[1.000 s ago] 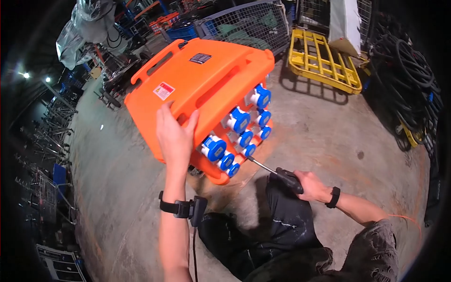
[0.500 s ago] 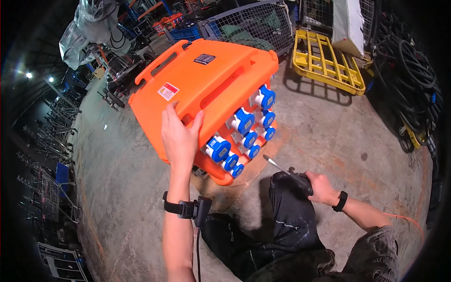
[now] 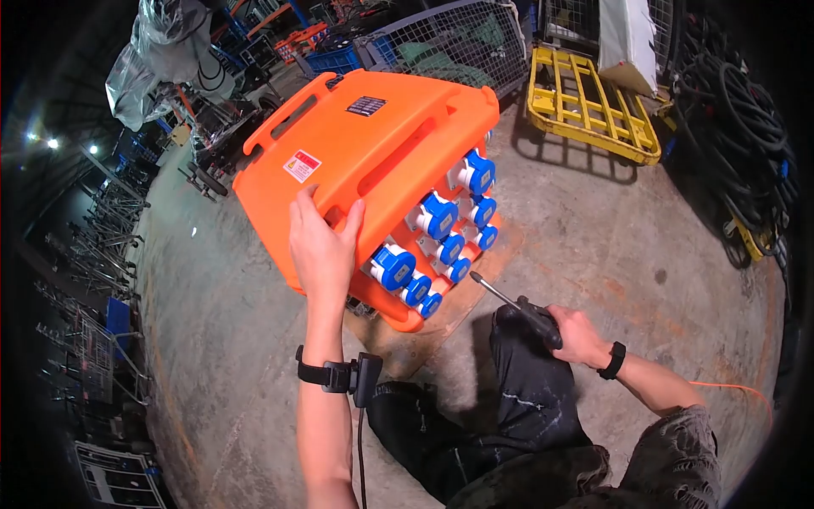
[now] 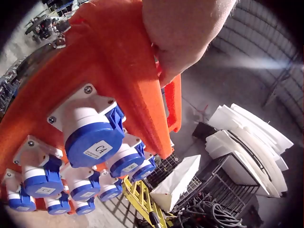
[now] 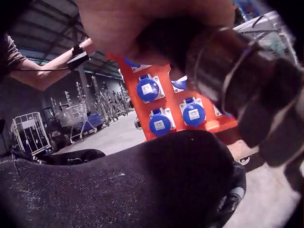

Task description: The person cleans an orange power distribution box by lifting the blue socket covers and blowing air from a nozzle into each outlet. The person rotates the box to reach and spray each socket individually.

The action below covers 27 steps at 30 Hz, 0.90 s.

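An orange power distribution box (image 3: 339, 148) with several blue-capped white sockets (image 3: 439, 216) on its side stands tilted in the head view. My left hand (image 3: 322, 250) grips its near top edge, with the thumb by a slot and the fingers over the top. In the left wrist view, a socket cap (image 4: 95, 145) labelled C4 lies just below that hand. My right hand (image 3: 581, 337) holds a screwdriver (image 3: 536, 321) with a thick black body and a long metal shaft. Its tip points at the lowest sockets, slightly apart from them. The right wrist view shows the tool's dark body (image 5: 223, 66) blurred up close.
My bent knee (image 3: 530, 382) is under the right hand. A yellow metal frame (image 3: 589, 106) and coiled black cables (image 3: 733, 127) are on the right. A mesh cage (image 3: 449, 42) stands behind the box. Rows of metal stands (image 3: 93, 254) line the left.
The screwdriver tip has drawn back from the lower sockets, down and to the right, with the right hand. The left hand keeps its place on the box edge.
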Each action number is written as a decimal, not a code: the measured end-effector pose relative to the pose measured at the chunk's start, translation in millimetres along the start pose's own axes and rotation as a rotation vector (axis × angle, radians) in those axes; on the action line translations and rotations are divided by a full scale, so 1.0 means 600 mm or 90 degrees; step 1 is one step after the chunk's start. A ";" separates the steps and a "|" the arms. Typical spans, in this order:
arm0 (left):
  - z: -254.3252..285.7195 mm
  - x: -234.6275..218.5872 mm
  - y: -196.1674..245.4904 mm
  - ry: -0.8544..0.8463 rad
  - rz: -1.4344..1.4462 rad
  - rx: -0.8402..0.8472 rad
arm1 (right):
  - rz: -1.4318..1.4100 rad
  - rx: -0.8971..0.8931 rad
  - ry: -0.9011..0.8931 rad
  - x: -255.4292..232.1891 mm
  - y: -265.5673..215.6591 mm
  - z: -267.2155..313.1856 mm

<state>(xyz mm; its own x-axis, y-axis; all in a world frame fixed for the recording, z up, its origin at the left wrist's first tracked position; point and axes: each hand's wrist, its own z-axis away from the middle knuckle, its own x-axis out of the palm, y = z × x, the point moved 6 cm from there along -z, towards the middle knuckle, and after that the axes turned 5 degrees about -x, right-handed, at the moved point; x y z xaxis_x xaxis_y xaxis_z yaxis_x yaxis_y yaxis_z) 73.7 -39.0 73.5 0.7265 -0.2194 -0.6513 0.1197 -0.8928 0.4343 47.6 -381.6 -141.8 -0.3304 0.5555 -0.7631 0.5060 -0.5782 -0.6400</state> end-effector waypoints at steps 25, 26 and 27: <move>-0.003 -0.009 -0.003 0.033 0.013 0.023 | 0.015 -0.082 -0.029 0.001 -0.060 -0.030; -0.007 -0.011 -0.009 0.015 0.070 -0.013 | 0.015 -0.080 -0.029 0.001 -0.058 -0.029; -0.009 -0.012 -0.013 -0.004 0.127 -0.050 | 0.015 -0.074 -0.019 0.000 -0.056 -0.028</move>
<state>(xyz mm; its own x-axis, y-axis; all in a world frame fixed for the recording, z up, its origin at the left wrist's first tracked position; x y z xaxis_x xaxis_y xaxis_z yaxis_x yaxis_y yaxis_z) 71.2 -28.6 78.3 0.7368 -0.3908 -0.5518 0.0271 -0.7984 0.6015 43.9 -352.1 -118.6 -0.3400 0.5234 -0.7813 0.6027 -0.5164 -0.6083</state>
